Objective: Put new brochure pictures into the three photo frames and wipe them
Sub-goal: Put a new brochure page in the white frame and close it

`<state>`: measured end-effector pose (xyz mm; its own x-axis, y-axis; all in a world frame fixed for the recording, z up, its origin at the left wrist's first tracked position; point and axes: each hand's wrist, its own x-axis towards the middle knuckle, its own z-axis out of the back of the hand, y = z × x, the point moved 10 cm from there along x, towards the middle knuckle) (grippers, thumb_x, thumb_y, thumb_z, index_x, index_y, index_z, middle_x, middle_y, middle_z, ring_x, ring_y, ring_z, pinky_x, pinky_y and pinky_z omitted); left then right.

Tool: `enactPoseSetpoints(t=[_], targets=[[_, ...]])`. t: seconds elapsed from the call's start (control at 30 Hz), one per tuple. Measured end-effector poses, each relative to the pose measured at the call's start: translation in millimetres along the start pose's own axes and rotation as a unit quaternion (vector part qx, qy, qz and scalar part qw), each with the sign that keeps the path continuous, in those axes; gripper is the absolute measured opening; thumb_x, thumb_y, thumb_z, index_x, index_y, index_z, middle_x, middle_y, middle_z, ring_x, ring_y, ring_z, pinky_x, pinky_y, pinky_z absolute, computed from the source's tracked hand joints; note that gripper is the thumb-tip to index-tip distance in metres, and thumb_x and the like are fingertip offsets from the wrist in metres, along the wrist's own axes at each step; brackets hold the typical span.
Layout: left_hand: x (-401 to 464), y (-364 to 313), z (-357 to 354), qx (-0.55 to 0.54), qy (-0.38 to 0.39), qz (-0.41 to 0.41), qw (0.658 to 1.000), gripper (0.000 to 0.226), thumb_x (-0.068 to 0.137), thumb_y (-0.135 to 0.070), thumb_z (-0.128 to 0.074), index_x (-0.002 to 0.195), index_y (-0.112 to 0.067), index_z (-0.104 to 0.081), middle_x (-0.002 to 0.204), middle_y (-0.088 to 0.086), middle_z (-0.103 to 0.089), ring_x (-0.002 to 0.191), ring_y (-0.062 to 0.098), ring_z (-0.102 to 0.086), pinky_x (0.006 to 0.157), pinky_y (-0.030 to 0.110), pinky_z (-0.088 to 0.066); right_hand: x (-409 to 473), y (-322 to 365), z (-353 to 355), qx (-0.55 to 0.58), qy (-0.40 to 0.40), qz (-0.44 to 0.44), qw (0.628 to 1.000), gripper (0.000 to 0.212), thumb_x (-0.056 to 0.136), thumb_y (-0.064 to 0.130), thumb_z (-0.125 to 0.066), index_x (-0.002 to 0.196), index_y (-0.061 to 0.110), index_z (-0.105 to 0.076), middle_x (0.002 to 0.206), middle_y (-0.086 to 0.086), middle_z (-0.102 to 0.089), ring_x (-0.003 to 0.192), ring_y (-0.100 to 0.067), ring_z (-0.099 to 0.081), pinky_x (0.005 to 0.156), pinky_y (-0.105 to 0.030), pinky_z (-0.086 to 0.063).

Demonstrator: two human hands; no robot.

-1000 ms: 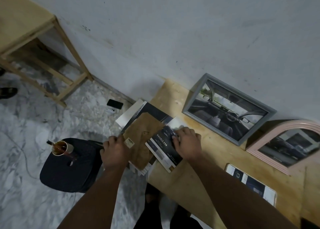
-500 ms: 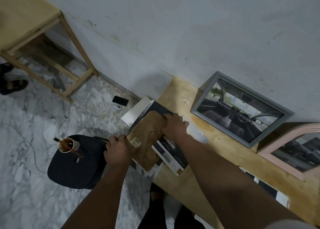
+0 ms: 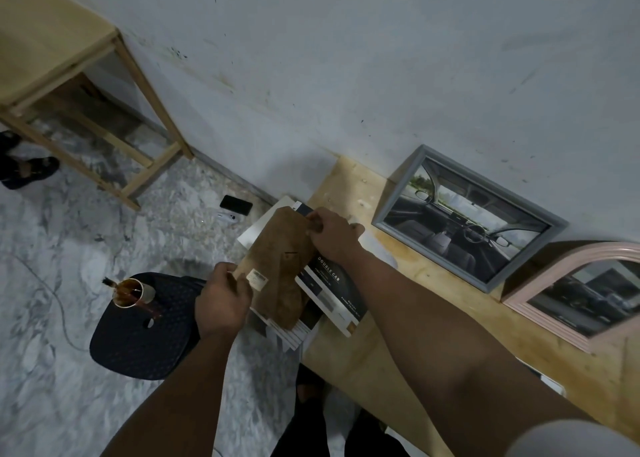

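Observation:
A brown backing board (image 3: 280, 266) with a small label lies on a stack of brochures (image 3: 329, 283) at the left end of the wooden table (image 3: 398, 335). My left hand (image 3: 223, 300) grips the board's near left edge. My right hand (image 3: 332, 236) pinches its far right corner. A grey frame (image 3: 467, 217) with a car-interior picture leans on the wall. To its right leans a pink arched frame (image 3: 581, 290) with a dark picture. One brochure reads "DOUBLE CAB".
A dark stool (image 3: 145, 328) stands left of the table with a cup (image 3: 130, 292) holding a brush. A phone (image 3: 236, 204) lies on the marble floor by the wall. A wooden side table (image 3: 69, 86) stands far left. Sandals (image 3: 27, 169) lie beside it.
My right hand left the brochure and moved up to the board's far corner. My left hand kept its hold on the board's near edge. The camera shifted left.

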<state>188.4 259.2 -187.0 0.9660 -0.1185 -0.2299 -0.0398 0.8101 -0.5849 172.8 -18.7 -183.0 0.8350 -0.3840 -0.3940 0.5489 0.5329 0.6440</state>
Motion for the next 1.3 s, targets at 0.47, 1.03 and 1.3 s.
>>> enactPoseSetpoints(t=[0.47,1.03,1.3], targets=[[-5,26,15,-0.414,-0.123,0.256,0.865,0.038,0.089,-0.034,-0.075,0.121,-0.013,-0.072,0.111,0.006,-0.074,0.105,0.022,-0.069,0.1,0.04,-0.055,-16,1,14,0.191,-0.016,-0.031,0.981,0.017,0.086,0.027,-0.074,0.096,0.038,-0.065,0.105,0.013,-0.067,0.113,-0.018,-0.065,0.103,-0.054,-0.048],[-91,-201,-89,-0.198,0.113,-0.034,0.973,0.038,0.101,-0.035,-0.058,0.129,-0.014,-0.07,0.122,0.011,-0.071,0.114,0.032,-0.062,0.092,0.033,-0.045,-206,-199,146,0.313,-0.291,-0.147,0.892,0.042,0.098,0.004,-0.056,0.138,0.016,-0.059,0.124,-0.004,-0.068,0.111,-0.021,-0.064,0.1,-0.035,-0.052],[-243,-254,-239,-0.086,0.375,-0.095,0.918,0.02,0.1,-0.026,-0.059,0.112,-0.013,-0.07,0.1,0.002,-0.07,0.1,0.028,-0.068,0.088,0.041,-0.056,-381,-376,145,0.32,-0.379,-0.309,0.811,0.041,0.102,0.013,-0.057,0.143,0.018,-0.057,0.132,-0.004,-0.065,0.122,-0.025,-0.06,0.105,-0.042,-0.051]])
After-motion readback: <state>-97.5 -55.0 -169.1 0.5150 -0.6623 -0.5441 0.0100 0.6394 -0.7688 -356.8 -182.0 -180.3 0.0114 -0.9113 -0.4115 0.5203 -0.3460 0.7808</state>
